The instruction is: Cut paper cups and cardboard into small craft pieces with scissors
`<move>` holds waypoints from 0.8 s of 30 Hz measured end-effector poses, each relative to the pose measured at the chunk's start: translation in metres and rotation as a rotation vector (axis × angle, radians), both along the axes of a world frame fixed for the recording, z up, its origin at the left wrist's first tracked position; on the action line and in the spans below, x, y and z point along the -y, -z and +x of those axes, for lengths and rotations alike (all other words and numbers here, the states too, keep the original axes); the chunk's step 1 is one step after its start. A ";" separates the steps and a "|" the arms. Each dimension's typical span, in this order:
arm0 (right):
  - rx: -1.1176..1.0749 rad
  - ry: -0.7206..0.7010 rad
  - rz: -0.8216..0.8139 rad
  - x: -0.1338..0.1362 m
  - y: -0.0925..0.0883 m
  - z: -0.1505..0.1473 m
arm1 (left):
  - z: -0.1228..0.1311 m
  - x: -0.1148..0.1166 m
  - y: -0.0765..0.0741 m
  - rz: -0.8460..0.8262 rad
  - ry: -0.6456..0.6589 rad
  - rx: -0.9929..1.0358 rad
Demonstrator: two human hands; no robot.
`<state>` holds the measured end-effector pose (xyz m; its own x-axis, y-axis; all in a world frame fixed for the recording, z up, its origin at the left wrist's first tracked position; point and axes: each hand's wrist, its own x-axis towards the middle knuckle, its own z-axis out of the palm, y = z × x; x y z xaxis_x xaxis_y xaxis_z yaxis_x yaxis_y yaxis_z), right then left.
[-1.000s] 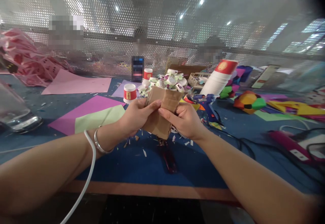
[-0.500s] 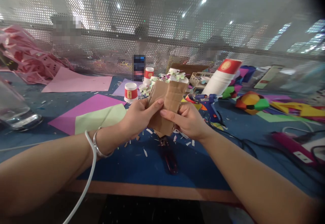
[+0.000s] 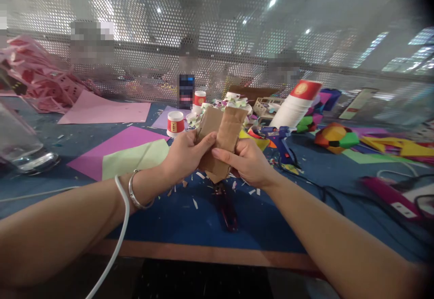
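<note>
Both of my hands grip a brown corrugated cardboard piece (image 3: 226,134) bent into a roll above the blue table (image 3: 169,213). My left hand (image 3: 185,154) pinches its left side with the thumb on top. My right hand (image 3: 247,161) wraps its right side, fingers pressed on the front. Small white, green and purple paper curls (image 3: 233,102) show just above the roll's top edge; whether they sit on it or behind it I cannot tell. A silver bangle (image 3: 135,190) and a white cord (image 3: 117,226) are at my left wrist.
Dark red scissors (image 3: 227,208) lie below the hands among paper scraps. Pink, magenta and green sheets (image 3: 132,152) lie to the left, a glass jar (image 3: 20,145) far left. Small red-and-white cups (image 3: 175,123), a stack of cups (image 3: 294,102), a blue glue gun (image 3: 276,136) and cables lie to the right.
The cardboard has been bent tighter into a roll and raised a little, so it hides more of the paper curls. Both hands keep their grip.
</note>
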<state>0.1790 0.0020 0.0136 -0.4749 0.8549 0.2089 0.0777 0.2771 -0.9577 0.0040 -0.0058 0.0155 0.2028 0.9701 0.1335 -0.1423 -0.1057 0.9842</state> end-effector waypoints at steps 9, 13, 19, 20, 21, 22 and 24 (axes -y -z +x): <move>-0.068 -0.092 -0.133 0.001 -0.005 0.001 | -0.001 0.005 -0.003 -0.030 0.019 -0.120; -0.064 -0.082 -0.089 0.000 -0.004 0.003 | 0.005 0.010 -0.006 -0.041 -0.033 -0.154; -0.028 -0.006 0.034 -0.003 -0.001 0.001 | 0.013 0.009 -0.007 -0.217 -0.027 0.014; -0.031 0.000 0.038 -0.003 0.000 0.000 | 0.012 0.007 -0.007 -0.221 -0.026 0.010; -0.033 0.003 0.034 -0.003 0.001 -0.001 | 0.011 0.006 -0.007 -0.223 -0.027 -0.002; -0.031 0.004 0.022 -0.004 0.002 -0.001 | 0.010 0.005 -0.008 -0.222 -0.030 -0.013; -0.010 0.000 -0.018 -0.004 0.002 -0.001 | 0.007 0.005 -0.009 -0.203 -0.022 -0.034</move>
<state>0.1775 0.0058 0.0113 -0.4732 0.8584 0.1982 0.0683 0.2601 -0.9632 0.0107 -0.0105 0.0243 0.1822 0.9807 -0.0713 -0.1086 0.0922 0.9898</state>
